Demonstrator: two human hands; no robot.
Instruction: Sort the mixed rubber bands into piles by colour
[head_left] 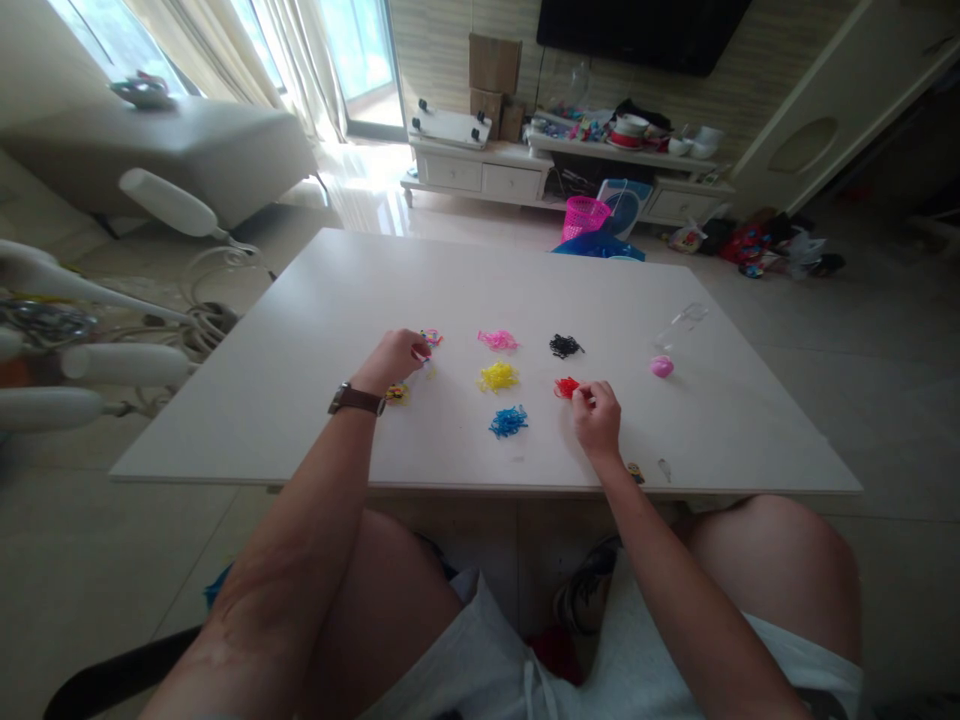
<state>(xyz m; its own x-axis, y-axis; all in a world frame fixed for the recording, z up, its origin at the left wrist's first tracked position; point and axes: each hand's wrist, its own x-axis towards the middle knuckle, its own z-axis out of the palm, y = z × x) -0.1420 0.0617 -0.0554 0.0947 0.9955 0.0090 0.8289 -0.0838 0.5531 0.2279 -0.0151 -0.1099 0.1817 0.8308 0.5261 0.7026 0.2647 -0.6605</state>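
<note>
My left hand (391, 360) reaches over the left part of the table, its fingertips pinched together beside a small multicoloured pile (432, 338). Whatever lies between them is too small to make out. Partly covered by my left wrist is another mixed pile (397, 394), mostly yellow and dark. My right hand (598, 415) is closed in a pinch at the edge of a red pile (565, 387), and its fingertips hide what they grip. Between the hands lie pink (499, 341), yellow (499, 376), blue (509, 421) and black (565, 346) heaps of small pieces resembling rubber bands.
All this rests on a white table (262, 430). Toward its right side are a pink ball-like object (662, 366) and a clear plastic container (682, 322). A small yellow-and-dark piece (635, 472) and a small clear piece (664, 469) lie near the front edge.
</note>
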